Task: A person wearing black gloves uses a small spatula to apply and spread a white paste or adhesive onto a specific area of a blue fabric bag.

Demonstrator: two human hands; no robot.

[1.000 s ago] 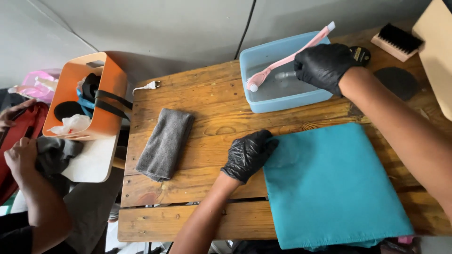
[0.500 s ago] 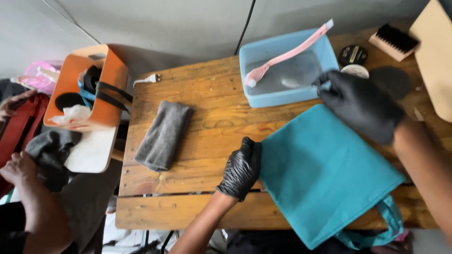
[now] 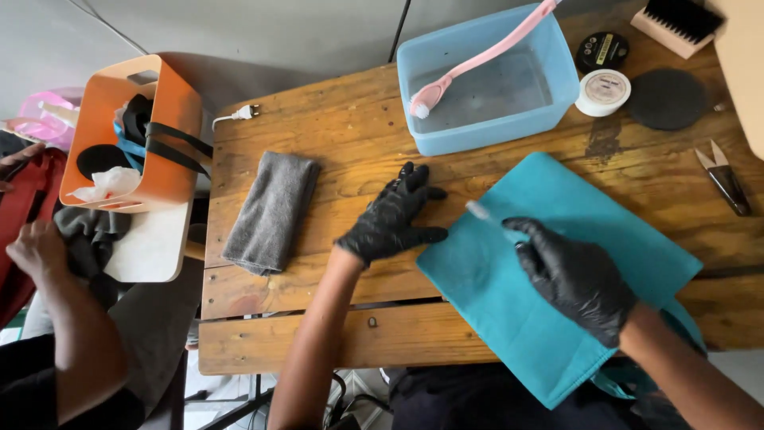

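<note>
2 black-gloved hands: left hand point(image 3: 391, 216), right hand point(image 3: 574, 275). 1 teal cloth bag point(image 3: 493, 279). 1 grey towel point(image 3: 271, 210). 1 blue tub point(image 3: 487, 80). 1 pink brush point(image 3: 477, 57). 2 round tins point(image 3: 602, 72). 1 orange caddy point(image 3: 163, 159). 1 snips point(image 3: 723, 177).

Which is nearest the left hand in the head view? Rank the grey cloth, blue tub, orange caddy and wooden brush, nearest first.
1. Grey cloth: on the table just left of the left hand.
2. Blue tub: up and to the right, holding water.
3. Orange caddy: off the table's left edge.
4. Wooden brush: far top right corner.
</note>
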